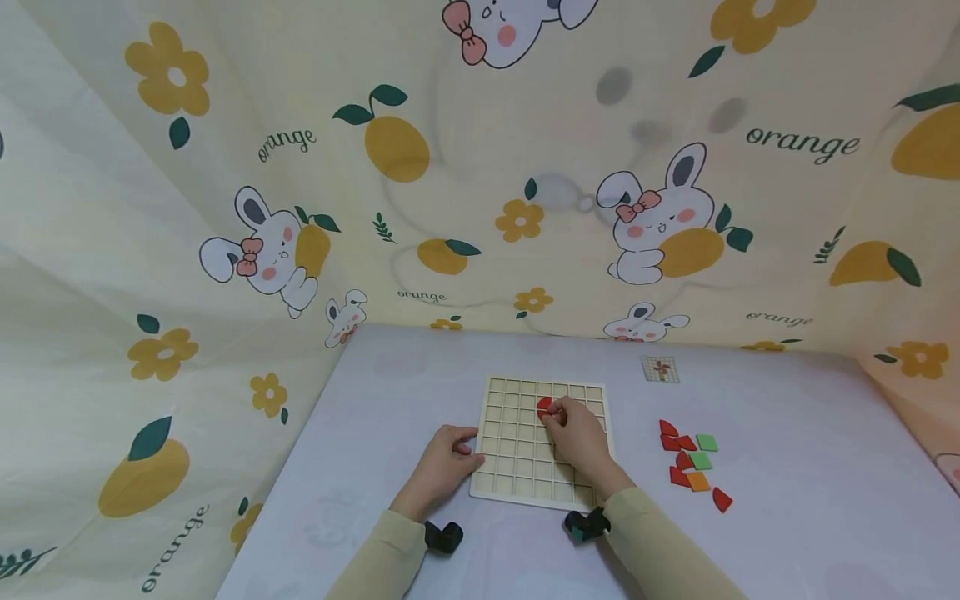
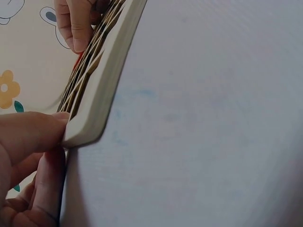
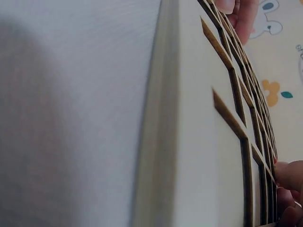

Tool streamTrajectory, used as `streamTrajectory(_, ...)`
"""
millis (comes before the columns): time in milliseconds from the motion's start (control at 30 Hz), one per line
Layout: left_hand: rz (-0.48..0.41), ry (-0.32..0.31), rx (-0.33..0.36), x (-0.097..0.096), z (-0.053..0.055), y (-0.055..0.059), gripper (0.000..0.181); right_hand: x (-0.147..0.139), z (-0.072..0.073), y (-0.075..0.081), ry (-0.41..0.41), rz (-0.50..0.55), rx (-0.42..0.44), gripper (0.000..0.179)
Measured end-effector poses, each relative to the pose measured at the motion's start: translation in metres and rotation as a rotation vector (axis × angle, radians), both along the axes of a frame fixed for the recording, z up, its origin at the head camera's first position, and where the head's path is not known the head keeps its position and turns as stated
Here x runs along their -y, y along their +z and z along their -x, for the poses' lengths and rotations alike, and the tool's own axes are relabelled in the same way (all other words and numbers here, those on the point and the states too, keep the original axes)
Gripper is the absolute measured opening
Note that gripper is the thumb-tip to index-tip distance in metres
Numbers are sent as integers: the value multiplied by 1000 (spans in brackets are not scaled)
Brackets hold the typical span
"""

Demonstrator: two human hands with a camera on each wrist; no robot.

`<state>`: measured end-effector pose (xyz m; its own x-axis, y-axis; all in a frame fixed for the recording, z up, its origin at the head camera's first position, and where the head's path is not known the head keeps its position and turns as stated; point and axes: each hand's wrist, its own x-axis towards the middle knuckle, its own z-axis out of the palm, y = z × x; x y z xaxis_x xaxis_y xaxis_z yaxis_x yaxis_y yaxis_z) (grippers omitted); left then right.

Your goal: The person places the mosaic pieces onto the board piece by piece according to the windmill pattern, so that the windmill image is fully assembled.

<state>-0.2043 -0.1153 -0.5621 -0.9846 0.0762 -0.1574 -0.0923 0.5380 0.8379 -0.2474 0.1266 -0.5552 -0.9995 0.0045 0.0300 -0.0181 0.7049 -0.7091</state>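
In the head view, your board (image 1: 517,467) lies on the table (image 1: 375,450), a little below the middle of the frame, and a grid divides its face into small cells. Your left hand (image 1: 442,462) is at the left edge of this board and grips it: in the left wrist view, the thumb is on the rim near the corner, and the other fingers are below it, at the side. Your right hand (image 1: 581,437) reaches over the upper part of the board, and its thumb and fingertip pinch a red piece (image 1: 544,402). The fingers partly cover it, so I cannot tell if it sits fully inside a cell.

In the lower right of the frame, near the board but apart from it, there is a loose group with red pieces (image 1: 679,476), two green pieces (image 1: 707,442) and one orange piece (image 1: 697,482). Above them lies a small card (image 1: 661,369) with a grid and a reddish figure. Behind the table hangs a cloth (image 1: 480,308) with rabbits and oranges.
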Motion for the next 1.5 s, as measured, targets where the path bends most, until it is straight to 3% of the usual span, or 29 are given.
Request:
streamTrajectory(367,5,6,17,0,-2,0,49,-19,-13,12,62,89,8,21)
streamTrajectory(700,-14,3,6,0,-3,0,48,-84,-26,18,-76,12,86,32)
streamTrajectory(1000,-18,-9,-3,0,-2,1,48,-129,-36,31,-142,-63,79,37)
streamTrajectory(1500,-2,-1,2,-1,-2,1,48,-167,-37,24,-129,-98,122,41)
